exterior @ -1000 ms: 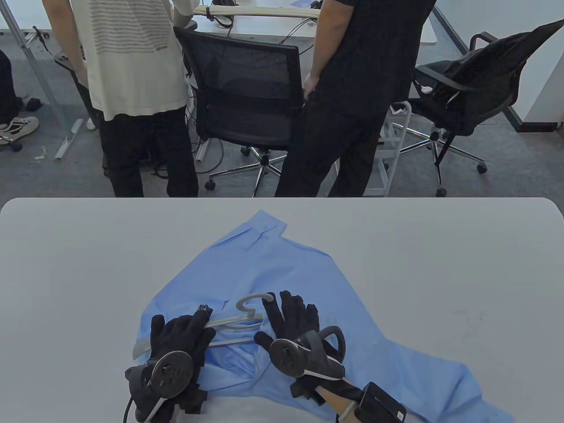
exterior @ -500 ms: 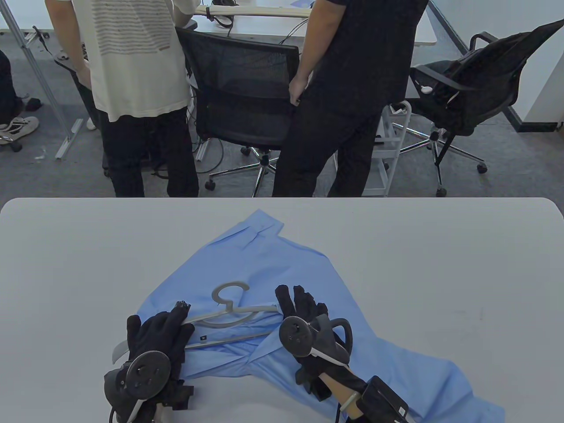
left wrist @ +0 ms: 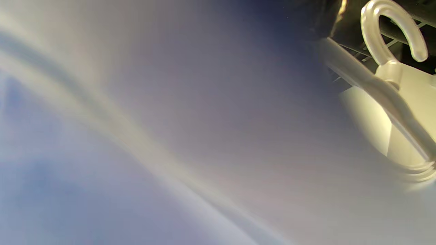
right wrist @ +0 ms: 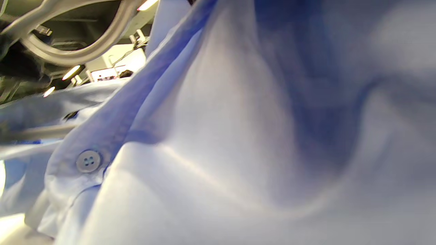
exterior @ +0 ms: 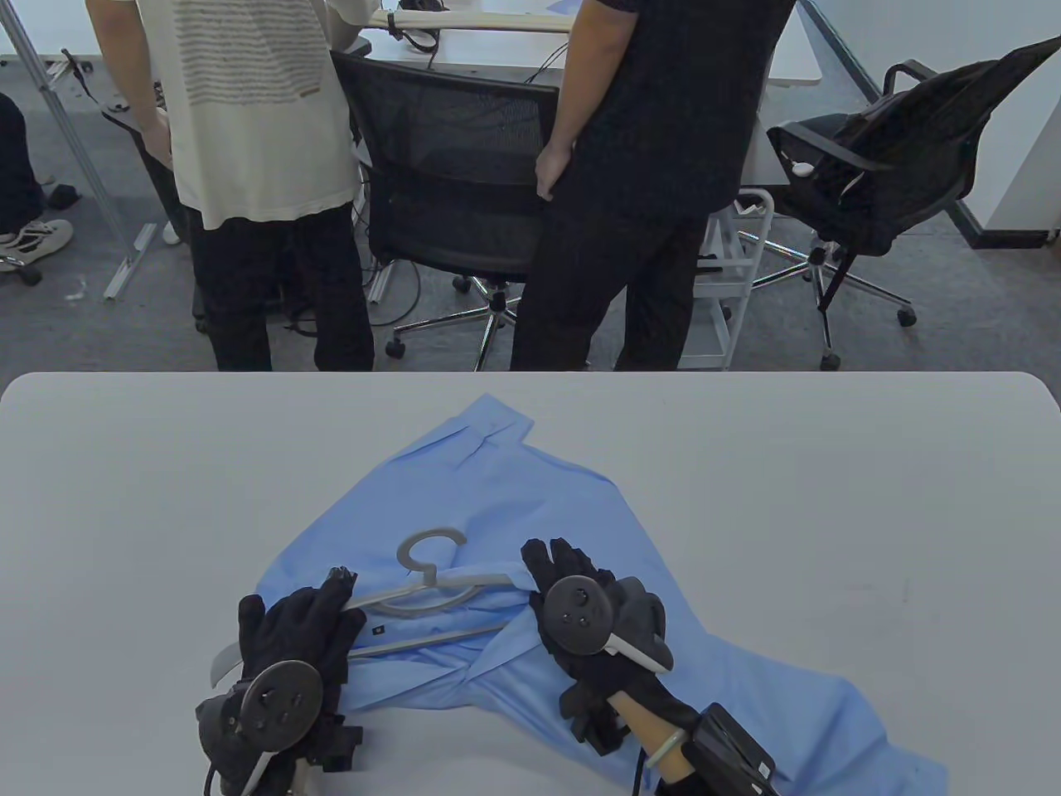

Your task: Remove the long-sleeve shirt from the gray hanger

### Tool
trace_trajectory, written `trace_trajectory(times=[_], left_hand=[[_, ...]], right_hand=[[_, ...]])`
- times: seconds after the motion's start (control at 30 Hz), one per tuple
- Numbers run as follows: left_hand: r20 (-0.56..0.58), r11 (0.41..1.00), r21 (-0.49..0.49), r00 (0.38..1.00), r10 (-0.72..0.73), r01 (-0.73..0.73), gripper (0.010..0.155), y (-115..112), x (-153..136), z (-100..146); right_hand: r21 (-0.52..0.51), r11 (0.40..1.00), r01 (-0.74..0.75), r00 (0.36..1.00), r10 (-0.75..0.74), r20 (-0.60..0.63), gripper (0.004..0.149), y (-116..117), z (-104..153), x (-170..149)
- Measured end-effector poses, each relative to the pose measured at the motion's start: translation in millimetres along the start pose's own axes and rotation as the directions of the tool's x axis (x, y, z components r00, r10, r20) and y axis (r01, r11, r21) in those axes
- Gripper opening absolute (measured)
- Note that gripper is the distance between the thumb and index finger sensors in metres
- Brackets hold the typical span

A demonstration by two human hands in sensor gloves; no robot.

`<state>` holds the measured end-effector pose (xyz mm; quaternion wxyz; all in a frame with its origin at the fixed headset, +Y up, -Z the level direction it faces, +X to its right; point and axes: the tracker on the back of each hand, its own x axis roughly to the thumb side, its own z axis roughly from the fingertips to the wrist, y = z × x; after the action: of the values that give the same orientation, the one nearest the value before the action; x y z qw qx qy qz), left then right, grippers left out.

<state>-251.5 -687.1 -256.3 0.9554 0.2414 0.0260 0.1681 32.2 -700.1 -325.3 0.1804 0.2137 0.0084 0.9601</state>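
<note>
A light-blue long-sleeve shirt [exterior: 530,506] lies spread on the white table [exterior: 124,497]. A gray hanger [exterior: 431,584] lies on top of it, with its hook pointing to the far side. The hanger's left end [exterior: 222,663] sticks out past the shirt's edge. My left hand [exterior: 319,609] grips the hanger's left arm. My right hand [exterior: 564,572] rests with fingers stretched on the shirt at the hanger's right end. The left wrist view shows the hook [left wrist: 391,34] above blurred cloth. The right wrist view shows the shirt [right wrist: 238,136], a button [right wrist: 89,161] and the hanger's curve [right wrist: 78,54].
Two people [exterior: 249,166] [exterior: 655,166] stand just beyond the table's far edge. Office chairs [exterior: 456,174] [exterior: 879,174] stand behind them. A shirt sleeve [exterior: 829,730] trails to the front right corner.
My left hand has drawn the hanger to the left, so more of it lies out of the shirt. My right hand has shifted slightly right on the cloth and tilted.
</note>
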Motion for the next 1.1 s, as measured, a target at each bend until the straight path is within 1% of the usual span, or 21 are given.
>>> trace_trajectory(times=[0.07,0.17,0.27,0.33,0.47,0.6,0.7,0.77,0.8,0.87,0.93,1.0,1.03,1.1], left_hand=[[0.047,0.999,0.007,0.998,-0.042,0.041,0.050,0.5,9.8,1.1],[0.112,0.993,0.035,0.986,-0.120,0.117,0.050,2.6,22.1,3.0],[0.124,0.993,0.050,0.986,-0.112,0.107,0.050,4.2,26.3,4.3],[0.114,0.994,0.053,0.988,-0.104,0.099,0.050,5.5,23.6,3.8],[0.051,0.995,0.078,0.996,-0.074,0.070,0.050,13.8,7.2,1.8],[-0.038,0.993,0.109,0.999,-0.033,0.037,0.050,21.4,-14.2,0.8],[-0.144,0.993,0.118,0.989,0.023,-0.006,0.050,23.8,-36.7,1.6],[-0.189,0.991,0.129,0.979,0.071,-0.047,0.050,25.6,-46.9,2.3],[-0.216,0.987,0.146,0.972,0.094,-0.063,0.050,28.0,-53.0,2.8],[-0.247,0.983,0.171,0.964,0.103,-0.062,0.050,32.5,-61.0,4.4],[-0.296,0.971,0.215,0.940,0.169,-0.107,0.050,36.8,-69.2,7.5],[-0.325,0.953,0.250,0.912,0.251,-0.174,0.050,38.6,-74.7,9.7],[-0.338,0.948,0.255,0.900,0.274,-0.192,0.051,38.7,-76.3,10.0],[-0.362,0.949,0.242,0.888,0.283,-0.203,0.051,36.2,-77.4,9.7]], right_hand=[[-0.017,0.998,-0.054,0.996,0.055,0.066,0.055,4.0,2.1,10.9],[-0.028,0.997,-0.068,0.986,0.072,0.150,0.057,8.4,5.5,21.7],[-0.063,0.995,-0.078,0.982,0.087,0.169,0.057,8.8,7.5,25.1],[-0.044,0.995,-0.085,0.984,0.091,0.155,0.057,8.3,7.0,23.5],[-0.018,0.995,-0.098,0.993,0.099,0.065,0.057,7.3,2.9,12.9],[0.021,0.999,-0.033,0.998,0.034,-0.048,0.056,1.9,-3.0,-4.2],[0.003,1.000,0.007,0.991,-0.007,-0.131,0.056,-5.0,-5.6,-20.2],[-0.003,1.000,0.029,0.986,-0.030,-0.166,0.057,-7.9,-6.5,-26.9],[-0.024,0.999,0.040,0.979,-0.044,-0.200,0.056,-9.4,-7.3,-32.1],[-0.032,0.999,0.034,0.973,-0.040,-0.228,0.055,-10.3,-8.3,-37.8],[-0.029,0.999,0.038,0.970,-0.044,-0.238,0.055,-8.9,-7.4,-42.6],[-0.045,0.998,0.051,0.975,-0.059,-0.215,0.054,-5.2,-6.2,-40.9],[-0.058,0.997,0.041,0.979,-0.051,-0.196,0.054,-3.5,-5.7,-37.6],[-0.097,0.995,-0.022,0.992,0.010,-0.124,0.054,1.8,-3.1,-24.2]])
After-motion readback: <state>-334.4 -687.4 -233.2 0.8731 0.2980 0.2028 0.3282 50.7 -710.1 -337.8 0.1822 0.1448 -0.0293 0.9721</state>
